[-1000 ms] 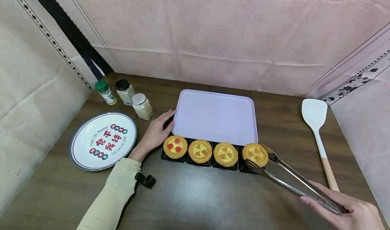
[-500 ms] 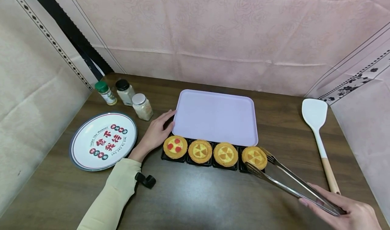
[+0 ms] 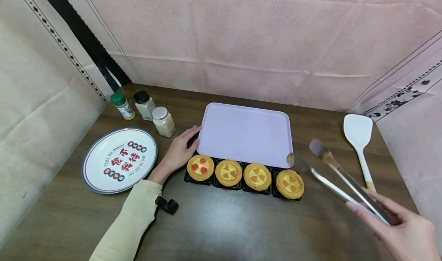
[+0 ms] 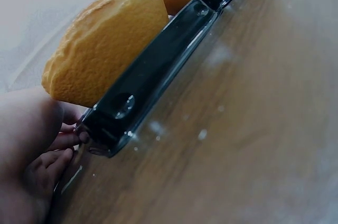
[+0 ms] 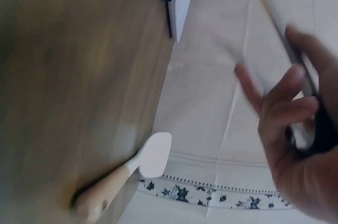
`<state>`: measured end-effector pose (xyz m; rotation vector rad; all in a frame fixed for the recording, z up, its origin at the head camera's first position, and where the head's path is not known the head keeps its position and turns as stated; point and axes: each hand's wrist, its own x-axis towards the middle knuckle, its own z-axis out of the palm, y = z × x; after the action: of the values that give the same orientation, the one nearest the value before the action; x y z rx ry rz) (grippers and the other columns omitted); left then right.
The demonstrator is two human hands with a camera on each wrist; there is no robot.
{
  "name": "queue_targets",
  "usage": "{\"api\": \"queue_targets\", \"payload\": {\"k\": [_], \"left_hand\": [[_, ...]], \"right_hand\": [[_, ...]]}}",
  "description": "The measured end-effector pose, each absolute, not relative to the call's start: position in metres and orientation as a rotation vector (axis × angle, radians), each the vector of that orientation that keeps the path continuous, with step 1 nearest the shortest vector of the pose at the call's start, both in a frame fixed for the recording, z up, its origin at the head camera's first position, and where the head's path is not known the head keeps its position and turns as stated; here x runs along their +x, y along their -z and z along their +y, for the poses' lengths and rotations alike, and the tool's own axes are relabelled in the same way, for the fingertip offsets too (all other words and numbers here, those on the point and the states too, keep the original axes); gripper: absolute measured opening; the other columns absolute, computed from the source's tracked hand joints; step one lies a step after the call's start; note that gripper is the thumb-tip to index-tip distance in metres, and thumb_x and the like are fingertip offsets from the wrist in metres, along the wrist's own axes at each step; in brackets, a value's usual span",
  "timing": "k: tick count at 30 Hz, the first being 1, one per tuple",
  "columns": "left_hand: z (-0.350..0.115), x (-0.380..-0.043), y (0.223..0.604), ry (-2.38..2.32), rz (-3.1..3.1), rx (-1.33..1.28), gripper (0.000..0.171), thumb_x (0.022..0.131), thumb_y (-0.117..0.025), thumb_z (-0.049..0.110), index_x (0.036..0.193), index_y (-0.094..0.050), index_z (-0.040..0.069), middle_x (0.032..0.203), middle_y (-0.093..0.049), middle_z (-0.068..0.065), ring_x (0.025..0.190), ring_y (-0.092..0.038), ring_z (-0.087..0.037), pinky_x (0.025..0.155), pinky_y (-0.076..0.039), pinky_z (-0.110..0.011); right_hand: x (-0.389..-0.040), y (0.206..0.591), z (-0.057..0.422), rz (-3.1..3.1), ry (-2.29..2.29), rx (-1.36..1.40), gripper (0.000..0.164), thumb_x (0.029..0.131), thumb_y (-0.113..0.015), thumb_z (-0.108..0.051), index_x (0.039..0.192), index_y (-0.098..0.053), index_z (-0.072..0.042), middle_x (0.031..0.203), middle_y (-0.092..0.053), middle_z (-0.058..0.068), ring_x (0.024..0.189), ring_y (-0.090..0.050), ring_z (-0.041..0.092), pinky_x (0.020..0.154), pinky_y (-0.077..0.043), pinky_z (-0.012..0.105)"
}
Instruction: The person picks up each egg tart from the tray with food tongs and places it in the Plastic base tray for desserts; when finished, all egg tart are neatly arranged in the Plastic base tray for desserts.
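In the head view, my right hand [image 3: 400, 222] holds metal tongs [image 3: 352, 190] at the right; their blurred arms stand apart with nothing between the tips. A row of egg tarts sits in a black plastic tray [image 3: 239, 186]. The leftmost tart [image 3: 200, 167] has red spots; the rightmost tart [image 3: 290, 184] has a pale wedge pattern, like those between. Behind them lies a lavender tray [image 3: 246, 132]. My left hand [image 3: 179, 151] rests at the trays' left side, fingertips touching the edge. In the left wrist view its fingers [image 4: 63, 142] meet the black tray's end.
A white plate [image 3: 119, 142] with red characters lies at the left. Behind it stand a green-capped bottle [image 3: 123, 106], a black-capped jar [image 3: 145, 106] and a silver-capped jar [image 3: 164, 123]. A white spatula [image 3: 358, 132] lies at the right. Cloth walls [image 3: 248, 42] enclose the table.
The tongs have left the rightmost tart and moved right, away from the row. That tart sits slightly lower in view, and a yellowish patch shows at the lavender tray's corner. The left hand stays put.
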<state>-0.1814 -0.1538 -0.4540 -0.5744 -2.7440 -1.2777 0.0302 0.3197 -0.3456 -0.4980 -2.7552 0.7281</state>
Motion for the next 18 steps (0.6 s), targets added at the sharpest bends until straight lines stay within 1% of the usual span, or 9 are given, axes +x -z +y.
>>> {"api": "queue_targets", "payload": {"k": [2, 3, 7, 9, 11, 15, 16, 18], "left_hand": [[-0.154, -0.181, 0.454, 1.277, -2.745, -0.573, 0.048, 0.102, -0.054, 0.018, 0.148, -0.044, 0.009, 0.15, -0.042, -0.013, 0.14, -0.034, -0.024, 0.108, -0.035, -0.048], [-0.154, -0.181, 0.454, 1.276, -2.746, -0.574, 0.048, 0.102, -0.054, 0.018, 0.148, -0.044, 0.009, 0.15, -0.042, -0.013, 0.14, -0.034, -0.024, 0.108, -0.036, -0.048], [-0.155, -0.181, 0.454, 1.272, -2.75, -0.572, 0.048, 0.102, -0.055, 0.017, 0.148, -0.044, 0.009, 0.15, -0.042, -0.014, 0.14, -0.035, -0.025, 0.108, -0.036, -0.048], [-0.155, -0.18, 0.454, 1.273, -2.749, -0.573, 0.048, 0.102, -0.055, 0.017, 0.148, -0.044, 0.009, 0.15, -0.042, -0.014, 0.14, -0.035, -0.025, 0.107, -0.036, -0.048], [-0.155, -0.18, 0.454, 1.274, -2.744, -0.571, 0.048, 0.101, -0.055, 0.017, 0.147, -0.044, 0.008, 0.15, -0.042, -0.015, 0.14, -0.035, -0.025, 0.107, -0.036, -0.048], [-0.154, -0.18, 0.453, 1.271, -2.737, -0.576, 0.048, 0.101, -0.055, 0.016, 0.147, -0.045, 0.008, 0.149, -0.042, -0.015, 0.14, -0.035, -0.026, 0.108, -0.035, -0.048], [-0.154, -0.18, 0.453, 1.269, -2.738, -0.576, 0.048, 0.101, -0.055, 0.016, 0.147, -0.045, 0.008, 0.15, -0.042, -0.015, 0.14, -0.035, -0.026, 0.108, -0.035, -0.048], [-0.153, -0.18, 0.452, 1.267, -2.744, -0.575, 0.048, 0.101, -0.055, 0.016, 0.147, -0.044, 0.008, 0.15, -0.041, -0.016, 0.14, -0.035, -0.026, 0.108, -0.035, -0.048]], "right_hand": [[0.018, 0.345, 0.322, -2.729, -0.732, -0.561, 0.061, 0.075, -0.083, -0.047, 0.126, -0.068, -0.017, 0.045, -0.057, -0.003, 0.038, -0.052, 0.011, 0.044, -0.032, 0.023], [0.011, 0.345, 0.323, -2.722, -0.735, -0.58, 0.064, 0.076, -0.082, -0.049, 0.128, -0.067, -0.014, 0.046, -0.059, -0.002, 0.038, -0.053, 0.011, 0.044, -0.032, 0.023], [-0.02, 0.351, 0.327, -2.706, -0.714, -0.587, 0.07, 0.076, -0.079, -0.055, 0.128, -0.066, -0.011, 0.046, -0.06, -0.002, 0.036, -0.055, 0.012, 0.048, -0.034, 0.021], [-0.034, 0.355, 0.33, -2.719, -0.694, -0.55, 0.071, 0.076, -0.078, -0.056, 0.127, -0.066, -0.008, 0.047, -0.06, -0.002, 0.038, -0.056, 0.011, 0.051, -0.035, 0.024], [-0.045, 0.36, 0.332, -2.732, -0.66, -0.503, 0.072, 0.076, -0.077, -0.057, 0.125, -0.067, -0.005, 0.047, -0.061, -0.002, 0.041, -0.058, 0.012, 0.056, -0.037, 0.029], [-0.06, 0.367, 0.334, -2.762, -0.604, -0.456, 0.074, 0.078, -0.074, -0.059, 0.123, -0.067, -0.001, 0.045, -0.059, -0.003, 0.057, -0.064, 0.031, 0.062, -0.036, 0.046], [-0.061, 0.368, 0.334, -2.769, -0.601, -0.457, 0.075, 0.078, -0.074, -0.059, 0.123, -0.067, 0.0, 0.044, -0.059, -0.003, 0.061, -0.064, 0.036, 0.063, -0.036, 0.048], [-0.063, 0.371, 0.334, -2.78, -0.595, -0.469, 0.077, 0.079, -0.072, -0.061, 0.124, -0.066, 0.001, 0.044, -0.058, -0.003, 0.065, -0.063, 0.041, 0.065, -0.036, 0.05]]}}
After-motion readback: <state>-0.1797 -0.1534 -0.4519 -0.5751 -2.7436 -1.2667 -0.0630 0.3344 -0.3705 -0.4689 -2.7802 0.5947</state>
